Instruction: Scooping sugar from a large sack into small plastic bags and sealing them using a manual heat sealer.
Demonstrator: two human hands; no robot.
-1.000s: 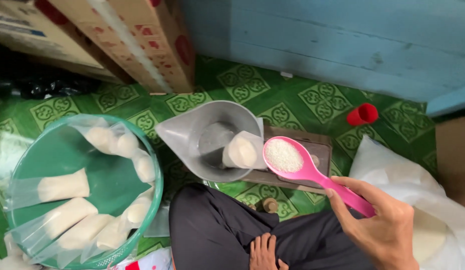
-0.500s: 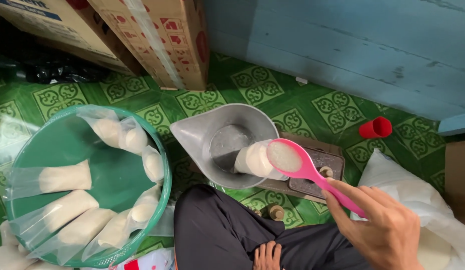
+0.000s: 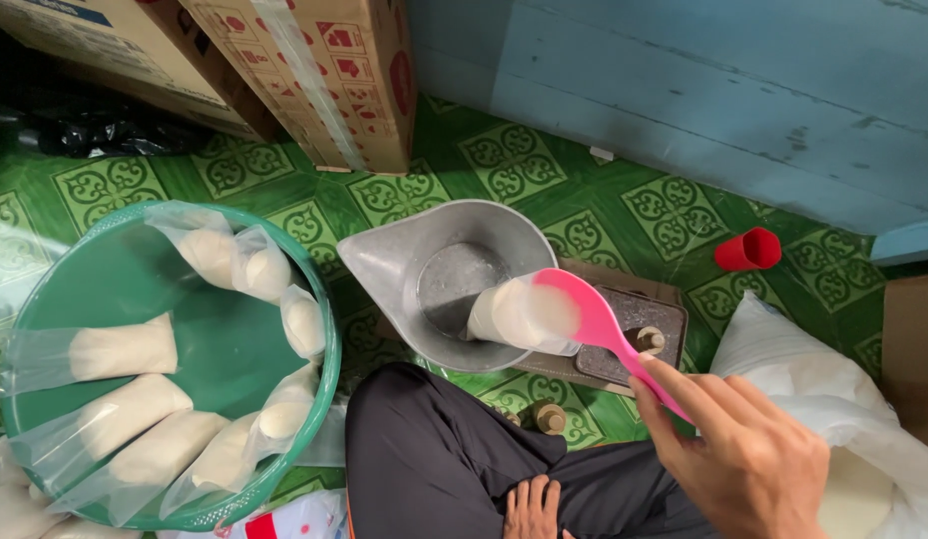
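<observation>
My right hand [image 3: 743, 459] grips the handle of a pink plastic spoon [image 3: 596, 321] at the lower right. The spoon's bowl is tipped against the mouth of a small clear bag of white grains [image 3: 499, 314]. That bag lies inside a dented metal pan [image 3: 424, 250], which rests on a brown scale [image 3: 644, 319]. The spoon's bowl is blurred, so I cannot tell how much is left in it. My left hand is out of view. My knee in black trousers [image 3: 434, 459] sits just below the pan.
A green basin [image 3: 165, 299] at the left holds several filled clear bags [image 3: 125, 349]. Cardboard boxes [image 3: 324, 70] stand behind it. A red cup [image 3: 748, 250] lies by the blue wall [image 3: 684, 80]. An open white sack [image 3: 813, 389] sits at the right.
The spoon, level and heaped with white grains a second ago, has swung left and tipped onto the bag's mouth. My view has shifted closer to the pan.
</observation>
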